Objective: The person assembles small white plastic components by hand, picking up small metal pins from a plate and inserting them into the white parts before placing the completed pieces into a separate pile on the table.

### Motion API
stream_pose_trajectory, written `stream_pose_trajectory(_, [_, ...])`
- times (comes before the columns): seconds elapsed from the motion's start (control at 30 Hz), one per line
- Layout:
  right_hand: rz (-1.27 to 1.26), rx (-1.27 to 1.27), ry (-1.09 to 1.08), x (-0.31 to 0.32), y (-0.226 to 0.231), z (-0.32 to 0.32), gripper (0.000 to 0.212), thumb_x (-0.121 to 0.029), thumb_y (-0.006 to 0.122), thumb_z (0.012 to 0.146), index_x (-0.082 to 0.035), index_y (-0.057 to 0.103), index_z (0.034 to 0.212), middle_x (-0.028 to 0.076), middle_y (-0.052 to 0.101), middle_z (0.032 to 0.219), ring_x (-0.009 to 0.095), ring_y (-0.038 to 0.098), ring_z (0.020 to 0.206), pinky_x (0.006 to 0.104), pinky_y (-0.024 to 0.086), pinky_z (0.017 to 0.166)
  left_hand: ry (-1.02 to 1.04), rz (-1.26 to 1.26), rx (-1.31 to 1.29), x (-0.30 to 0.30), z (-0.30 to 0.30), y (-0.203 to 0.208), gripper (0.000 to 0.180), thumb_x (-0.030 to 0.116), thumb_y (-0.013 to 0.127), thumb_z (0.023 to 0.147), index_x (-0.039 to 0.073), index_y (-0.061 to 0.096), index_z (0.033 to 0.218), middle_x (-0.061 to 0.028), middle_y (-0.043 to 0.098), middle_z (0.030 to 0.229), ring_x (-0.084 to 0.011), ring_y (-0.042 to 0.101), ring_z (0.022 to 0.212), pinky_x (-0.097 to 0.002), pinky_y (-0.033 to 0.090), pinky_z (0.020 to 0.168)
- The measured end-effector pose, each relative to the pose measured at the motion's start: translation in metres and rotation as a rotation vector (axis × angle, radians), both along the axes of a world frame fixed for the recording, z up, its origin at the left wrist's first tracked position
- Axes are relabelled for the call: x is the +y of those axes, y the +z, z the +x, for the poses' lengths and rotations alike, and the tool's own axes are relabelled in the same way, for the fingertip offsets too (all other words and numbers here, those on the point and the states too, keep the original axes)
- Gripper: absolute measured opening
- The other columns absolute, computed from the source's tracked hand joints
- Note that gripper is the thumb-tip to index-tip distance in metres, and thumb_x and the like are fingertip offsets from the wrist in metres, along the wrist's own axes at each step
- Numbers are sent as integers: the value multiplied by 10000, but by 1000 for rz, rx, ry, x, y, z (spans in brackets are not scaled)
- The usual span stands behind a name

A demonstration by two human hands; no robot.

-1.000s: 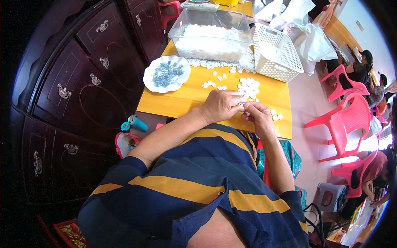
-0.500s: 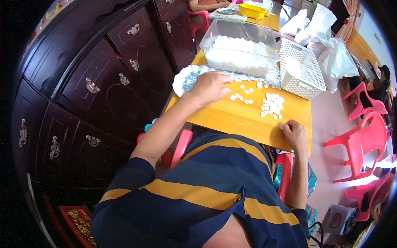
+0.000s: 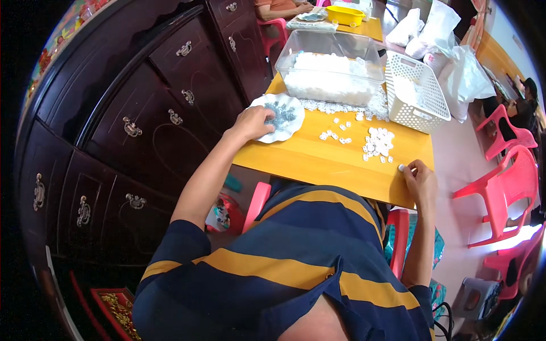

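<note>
My left hand (image 3: 254, 123) reaches over the near-left rim of a white scalloped plate (image 3: 293, 129). Its fingers are bent down into a layer of small grey metallic pieces (image 3: 284, 113), and what they pinch there is too small to make out. By the table's right edge, my right hand (image 3: 421, 181) rests with thumb and fingers closed on a small white plastic piece (image 3: 401, 167). Between the hands lie a heap of small white plastic pieces (image 3: 378, 142) and a few loose white pieces (image 3: 335, 135) on the yellow wooden table (image 3: 318, 165).
A clear plastic bin (image 3: 333, 71) of white pieces stands at the back, with more pieces strewn before it. Beside it is a white perforated basket (image 3: 418, 94). Dark cabinets (image 3: 153, 108) line the left. Pink chairs (image 3: 503, 190) stand right; another person (image 3: 278, 10) sits beyond.
My left hand has moved left and down from above the table into the plate. My right hand has shifted slightly right, and a white piece now shows at its fingertips.
</note>
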State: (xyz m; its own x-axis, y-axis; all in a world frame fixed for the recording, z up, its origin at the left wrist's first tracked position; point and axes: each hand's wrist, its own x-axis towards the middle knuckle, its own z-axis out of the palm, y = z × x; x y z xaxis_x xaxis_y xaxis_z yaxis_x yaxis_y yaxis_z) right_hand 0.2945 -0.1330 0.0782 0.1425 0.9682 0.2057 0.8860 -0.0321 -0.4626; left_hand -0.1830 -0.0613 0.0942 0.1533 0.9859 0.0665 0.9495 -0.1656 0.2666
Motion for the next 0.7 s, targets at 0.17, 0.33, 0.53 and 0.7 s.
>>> stream_pose_trajectory(0.17, [49,47,22,0,2,-18,193,-259,722,828,-72,683,856,112,650,644,282,639,589,403,488,562,-47,87,-35,12,-4,-10,263,174,733,777,63,735,1015,-146,724,954,-291,697,907,-385,541,846])
stream_pose_trajectory(0.33, [99,119,75,-3,1,-21,163,-224,708,831,-64,678,849,101,632,631,254,605,553,379,471,545,-58,95,-99,14,-1,-1,201,137,725,782,57,745,966,-138,723,901,-268,700,860,-374,543,823])
stream_pose_trajectory(0.53, [154,216,143,-3,4,-27,129,-179,703,833,-55,676,852,99,622,625,216,589,542,353,461,540,5,121,-201,30,-25,9,251,147,728,796,74,739,1036,-132,733,939,-282,705,905,-382,540,868])
stream_pose_trajectory(0.7, [163,266,203,-1,0,-31,120,-165,703,835,-49,679,853,102,619,619,201,581,529,343,461,540,146,35,86,32,-32,21,279,124,701,796,108,739,1071,-157,722,1025,-305,695,987,-409,536,891])
